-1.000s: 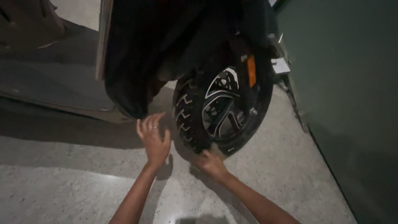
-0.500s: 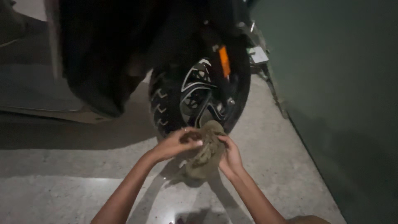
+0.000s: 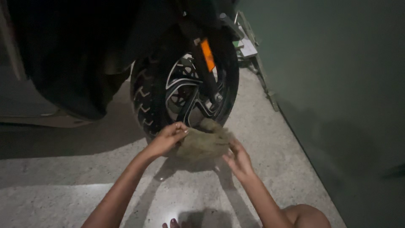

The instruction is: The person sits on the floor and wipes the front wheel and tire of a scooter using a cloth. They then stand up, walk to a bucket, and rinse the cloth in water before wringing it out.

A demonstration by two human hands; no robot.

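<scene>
Left hand (image 3: 168, 138) pinching one edge of a crumpled olive-brown cloth rag (image 3: 203, 142); right hand (image 3: 237, 158) half open, cupping the other side, spreading it just before the black knobby scooter tyre (image 3: 145, 103) on speckled concrete floor (image 3: 63, 181).
</scene>
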